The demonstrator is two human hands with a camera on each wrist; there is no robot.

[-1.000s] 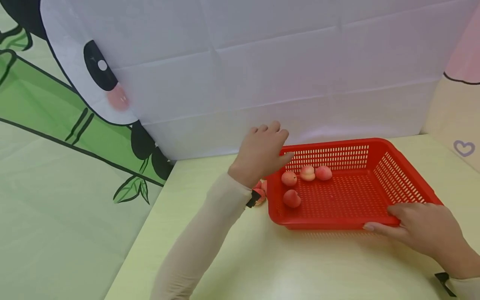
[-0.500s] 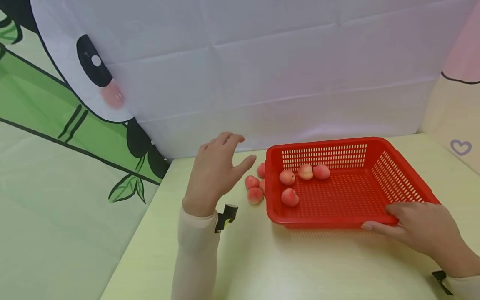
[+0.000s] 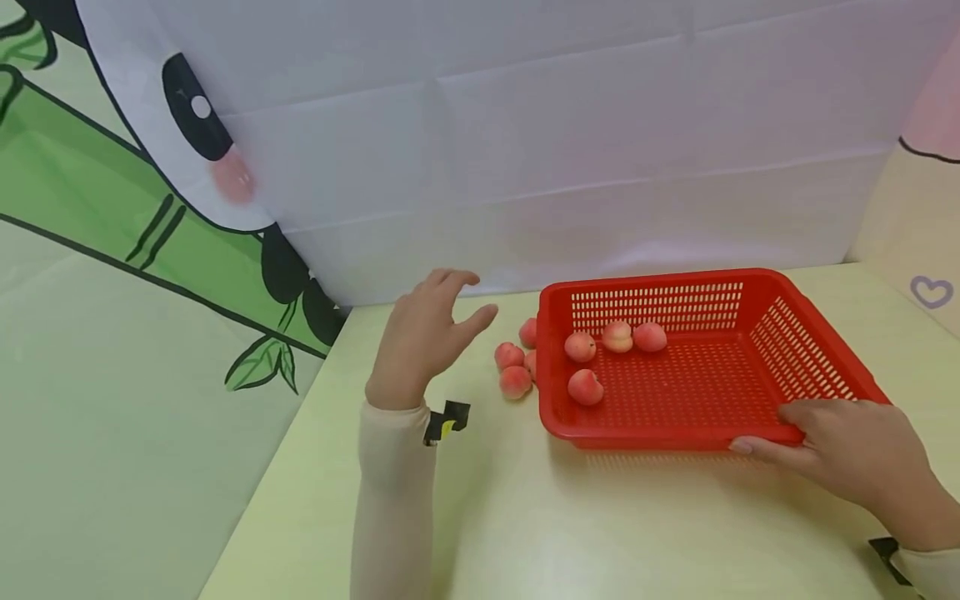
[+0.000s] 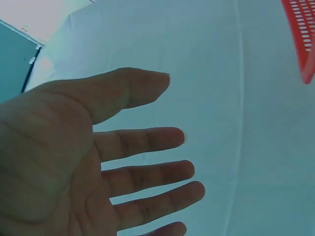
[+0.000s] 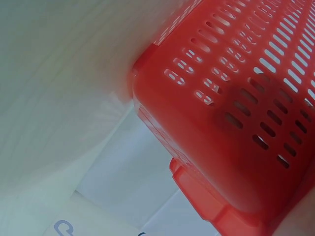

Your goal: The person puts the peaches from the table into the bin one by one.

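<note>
A red plastic basket (image 3: 697,392) with slotted walls is right of centre in the head view. My right hand (image 3: 855,454) grips its near rim toward the right corner, thumb outside. Inside, several small peaches (image 3: 586,387) lie toward the left end. More peaches (image 3: 515,382) sit on the table just outside the basket's left wall, partly hidden by it. My left hand (image 3: 422,337) is held left of these, fingers apart and holding nothing. In the left wrist view its palm and spread fingers (image 4: 147,172) show. The right wrist view shows the basket's slotted outside (image 5: 211,113) close up.
The pale yellow table (image 3: 570,533) runs up to a white cloth backdrop (image 3: 525,167). At the left hangs a green cloth with a bamboo print (image 3: 210,275), and at the right a cream panel (image 3: 922,242) with a small heart.
My left hand has moved left and down from the basket's far left corner, uncovering the loose peaches. My right hand keeps its grip on the rim, and the basket looks nearly unmoved.
</note>
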